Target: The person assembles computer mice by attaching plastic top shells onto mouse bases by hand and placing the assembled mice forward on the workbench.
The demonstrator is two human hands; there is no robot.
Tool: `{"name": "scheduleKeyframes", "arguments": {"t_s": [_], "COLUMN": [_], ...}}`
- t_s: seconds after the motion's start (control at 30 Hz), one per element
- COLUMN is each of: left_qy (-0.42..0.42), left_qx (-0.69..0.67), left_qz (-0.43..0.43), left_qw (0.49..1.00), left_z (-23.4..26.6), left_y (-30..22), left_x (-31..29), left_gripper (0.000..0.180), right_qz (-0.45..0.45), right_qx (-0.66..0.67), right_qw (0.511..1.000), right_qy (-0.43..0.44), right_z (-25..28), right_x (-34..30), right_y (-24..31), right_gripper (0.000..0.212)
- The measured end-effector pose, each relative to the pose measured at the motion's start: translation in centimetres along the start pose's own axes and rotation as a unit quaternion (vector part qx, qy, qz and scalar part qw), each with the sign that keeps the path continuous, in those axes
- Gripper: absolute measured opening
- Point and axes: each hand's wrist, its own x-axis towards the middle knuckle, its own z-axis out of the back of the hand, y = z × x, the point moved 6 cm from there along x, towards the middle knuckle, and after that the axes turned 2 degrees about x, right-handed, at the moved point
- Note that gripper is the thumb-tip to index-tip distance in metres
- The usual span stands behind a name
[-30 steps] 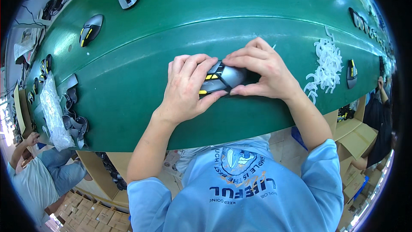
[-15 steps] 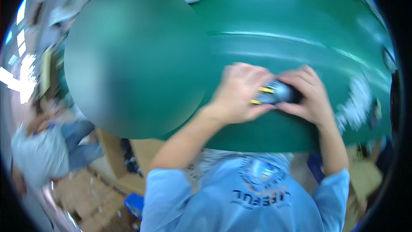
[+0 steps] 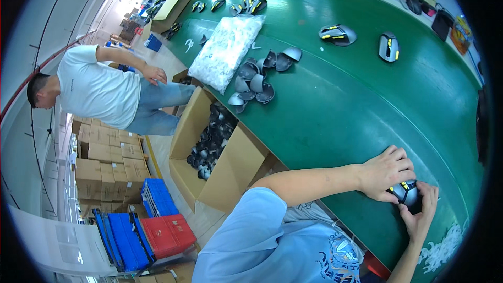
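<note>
A grey and black computer mouse with yellow accents lies at the near right of the green table, held between both hands. My left hand is closed over its left side, fingers curled across the far edge and thumb on the near side. From the right, my right hand grips the other end, thumb low and fingers bent over it. The hands cover parts of the mouse. White plastic strips lie in a loose heap beside my right forearm.
Farther off are two similar mice, a silver one and an upright-lying one. Curved grey shells are piled near a clear bag of white pieces. An open carton of dark parts stands beside the table; a person is beyond it.
The whole view has swung leftward and sharpened, so my hands now appear lower right. Both hands still hold the mouse.
</note>
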Motion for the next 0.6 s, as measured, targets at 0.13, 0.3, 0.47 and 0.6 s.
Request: {"name": "scheduleKeyframes", "arguments": {"t_s": [0.13,0.3,0.47,0.6], "left_qy": [-0.005,-0.007,0.035,0.072], "left_qx": [0.0,0.005,0.017,0.047], "left_qz": [0.005,-0.026,0.005,0.02], "left_qw": [1.0,1.0,0.999,0.996], "left_z": [-0.3,-1.5,0.9,2.2], "left_y": [0.1,-0.7,-0.2,-0.3], "left_x": [0.0,0.9,0.4,0.3], "left_gripper": [0.074,0.074,0.07,0.073], "right_qz": [-0.009,-0.093,0.021,0.013], "right_qx": [-0.032,0.101,-0.053,-0.052], "right_qw": [0.999,0.99,0.998,0.998], "right_qy": [0.019,-0.043,0.021,0.045], "right_z": [0.2,1.6,1.2,0.7], "right_x": [-0.4,-3.4,1.0,1.3], "right_y": [-0.7,-3.8,1.7,1.9], "right_gripper": [0.071,0.074,0.066,0.066]}}
